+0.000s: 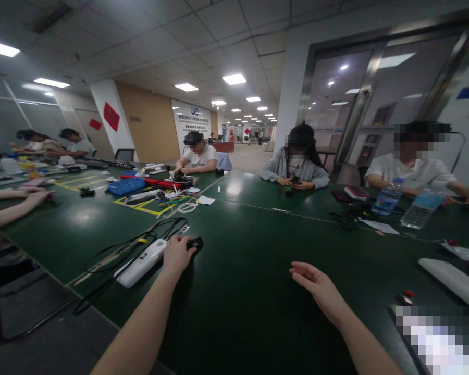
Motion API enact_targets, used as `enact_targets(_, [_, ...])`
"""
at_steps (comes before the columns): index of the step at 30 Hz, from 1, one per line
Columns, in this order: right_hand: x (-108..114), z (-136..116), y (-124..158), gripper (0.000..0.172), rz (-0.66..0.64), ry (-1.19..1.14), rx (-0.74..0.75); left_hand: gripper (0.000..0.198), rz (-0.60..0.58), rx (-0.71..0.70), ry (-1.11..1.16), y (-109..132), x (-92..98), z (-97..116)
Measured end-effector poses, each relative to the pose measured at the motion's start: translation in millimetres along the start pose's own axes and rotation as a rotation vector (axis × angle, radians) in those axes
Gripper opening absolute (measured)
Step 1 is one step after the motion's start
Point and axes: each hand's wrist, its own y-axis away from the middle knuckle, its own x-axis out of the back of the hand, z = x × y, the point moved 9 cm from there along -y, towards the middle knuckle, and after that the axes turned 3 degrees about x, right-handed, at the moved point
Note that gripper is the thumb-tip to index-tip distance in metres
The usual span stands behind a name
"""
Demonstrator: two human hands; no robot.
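Object (196, 243), small and black, on the table (242, 302) at the fingertips of the left hand (177, 253); fingers bent against it, firm grip or mere touch hard to tell. White device (140, 264) marked 2 just beside that hand. Right hand (315, 281) open, loosely curved, over the table, well apart from both.

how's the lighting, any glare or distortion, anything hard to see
Head view: dim overall, bright ceiling lights, pale glare on the green table; head view: wide-angle stretching near the edges; head view: the small black item at the left hand is too dark to identify, a pixelated patch sits lower right.
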Motion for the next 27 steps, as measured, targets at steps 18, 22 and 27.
enact_targets(18, [-0.4,-7.7,4.0,0.033,0.037,-0.050,0.058,0.043,-0.445,-0.396,0.472,75.5,-23.1,137.9])
enact_targets(22, [6.0,-4.5,1.4,0.032,0.093,-0.030,0.079,0.042,-0.497,-0.539,0.578,112.8,-23.7,196.7])
enact_targets(27, [12.3,-13.3,-0.3,0.029,0.108,0.115,0.155,0.044,-0.600,-0.701,0.662,136.7,-21.9,230.8])
